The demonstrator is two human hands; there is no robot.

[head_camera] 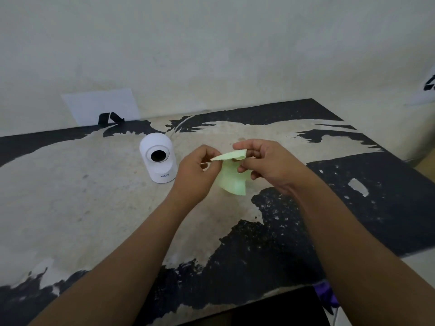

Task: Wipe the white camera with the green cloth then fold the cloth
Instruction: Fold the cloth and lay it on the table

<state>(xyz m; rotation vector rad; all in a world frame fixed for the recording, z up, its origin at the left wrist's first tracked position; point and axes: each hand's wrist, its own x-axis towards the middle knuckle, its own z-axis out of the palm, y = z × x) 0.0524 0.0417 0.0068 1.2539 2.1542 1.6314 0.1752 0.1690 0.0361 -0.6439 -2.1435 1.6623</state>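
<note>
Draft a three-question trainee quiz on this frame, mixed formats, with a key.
1. True or false: the green cloth lies flat on the table.
2. Which hands pinch the cloth? A) left only B) right only C) both
3. Fill in: the white camera stands to the ___ of the left hand.

Key: 1. False, it hangs in the air. 2. C, the right hand too. 3. Left, untouched.

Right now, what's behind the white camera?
Behind the white camera: a white cable crossing the worn table toward the wall. Its plug-in point is hidden.
</note>
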